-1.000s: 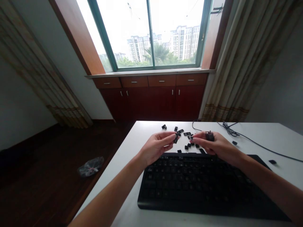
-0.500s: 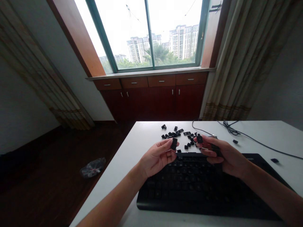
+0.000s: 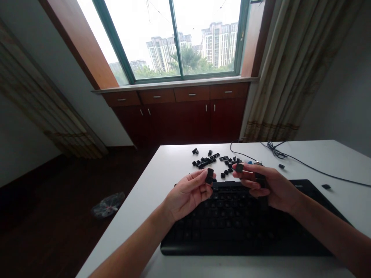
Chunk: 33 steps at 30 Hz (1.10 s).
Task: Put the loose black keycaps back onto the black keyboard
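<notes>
A black keyboard [image 3: 232,227] lies on a white table [image 3: 150,185] in front of me. My left hand [image 3: 188,193] hovers over the keyboard's far left corner and pinches a black keycap [image 3: 209,175] between thumb and fingers. My right hand [image 3: 268,187] is over the keyboard's far edge, pinching another black keycap [image 3: 239,167] at its fingertips, with a dark tool-like object [image 3: 260,178] tucked in the palm. Several loose black keycaps [image 3: 207,160] lie scattered on the table just beyond both hands.
A black cable [image 3: 301,164] runs across the table's far right, with stray keycaps [image 3: 326,186] near it. A crumpled plastic bag [image 3: 108,203] lies on the dark wooden floor to the left. Red-brown cabinets [image 3: 179,116] stand under the window, curtains at both sides.
Both hands drew back from the keycap pile toward me and over the keyboard. My right hand now shows a keycap at its fingertips. The view shifted slightly, with the table lower left.
</notes>
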Each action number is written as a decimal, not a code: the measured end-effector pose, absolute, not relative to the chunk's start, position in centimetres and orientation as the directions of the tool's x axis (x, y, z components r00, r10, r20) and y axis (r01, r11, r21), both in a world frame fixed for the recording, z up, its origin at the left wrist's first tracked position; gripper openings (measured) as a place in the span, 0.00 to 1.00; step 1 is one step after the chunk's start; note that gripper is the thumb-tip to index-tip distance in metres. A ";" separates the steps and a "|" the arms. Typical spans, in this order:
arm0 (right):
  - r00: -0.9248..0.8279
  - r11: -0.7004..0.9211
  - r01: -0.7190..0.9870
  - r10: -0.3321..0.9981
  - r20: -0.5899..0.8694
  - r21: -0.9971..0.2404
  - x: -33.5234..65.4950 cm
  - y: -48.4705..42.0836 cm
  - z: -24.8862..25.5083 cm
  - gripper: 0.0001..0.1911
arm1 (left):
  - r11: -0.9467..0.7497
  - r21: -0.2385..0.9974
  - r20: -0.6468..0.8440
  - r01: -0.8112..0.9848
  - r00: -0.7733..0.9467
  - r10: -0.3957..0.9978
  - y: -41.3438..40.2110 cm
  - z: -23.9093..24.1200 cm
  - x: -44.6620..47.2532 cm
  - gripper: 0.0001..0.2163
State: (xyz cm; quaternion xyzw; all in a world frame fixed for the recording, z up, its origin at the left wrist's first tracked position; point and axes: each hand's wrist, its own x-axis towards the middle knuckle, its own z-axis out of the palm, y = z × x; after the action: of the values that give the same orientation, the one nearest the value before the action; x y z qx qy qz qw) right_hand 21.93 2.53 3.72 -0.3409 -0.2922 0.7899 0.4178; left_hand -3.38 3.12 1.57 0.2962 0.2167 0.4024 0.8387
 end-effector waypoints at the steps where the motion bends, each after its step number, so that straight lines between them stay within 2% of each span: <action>1: -0.416 -0.474 -0.461 0.862 -0.290 -0.750 22.0 2.5 3.7 0.10 | 0.501 0.676 -0.132 -0.541 0.579 0.804 3.1 1.6 -3.4 0.07; 5: -0.401 -0.435 -0.423 0.877 -0.266 -0.795 22.2 2.4 3.9 0.12 | 0.447 0.698 -0.130 -0.560 0.515 0.847 3.6 1.8 -3.9 0.06; 11: -0.361 -0.352 -0.130 0.887 -0.287 -0.927 21.8 1.4 3.8 0.20 | 0.310 0.711 -0.102 -0.631 0.343 0.934 5.4 1.9 -5.9 0.06; 16: -0.311 -0.267 0.059 0.911 -0.271 -0.962 21.6 1.0 3.2 0.25 | 0.210 0.793 -0.103 -0.572 0.213 0.972 6.5 1.6 -6.8 0.06; 20: -0.322 -0.247 0.115 0.907 -0.271 -0.962 22.1 1.0 4.1 0.27 | 0.193 0.829 -0.099 -0.524 0.202 0.974 6.3 1.5 -6.6 0.09; 23: -0.331 -0.158 0.216 0.917 -0.225 -0.963 23.2 1.0 5.3 0.25 | 0.194 0.861 -0.095 -0.470 0.225 0.970 5.8 1.6 -6.0 0.10; 26: -0.278 -0.002 0.405 0.952 -0.126 -0.914 24.8 0.2 5.9 0.22 | 0.178 0.913 -0.082 -0.366 0.263 0.961 4.9 1.8 -5.2 0.10; 29: -0.210 0.149 0.616 0.978 0.021 -0.773 26.5 -1.2 5.3 0.19 | 0.117 0.974 -0.056 -0.194 0.293 0.954 3.7 1.9 -4.1 0.11; 33: -0.332 0.397 0.713 0.917 0.220 -0.579 28.1 -3.5 3.2 0.11 | 0.018 1.000 -0.014 -0.007 0.359 0.933 2.3 1.9 -2.9 0.12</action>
State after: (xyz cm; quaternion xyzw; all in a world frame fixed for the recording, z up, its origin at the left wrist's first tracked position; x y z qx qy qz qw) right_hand 28.06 -3.53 3.24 -0.5139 -0.7928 0.1935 0.2643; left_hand -2.89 2.28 1.87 0.5761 0.4020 0.3989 0.5894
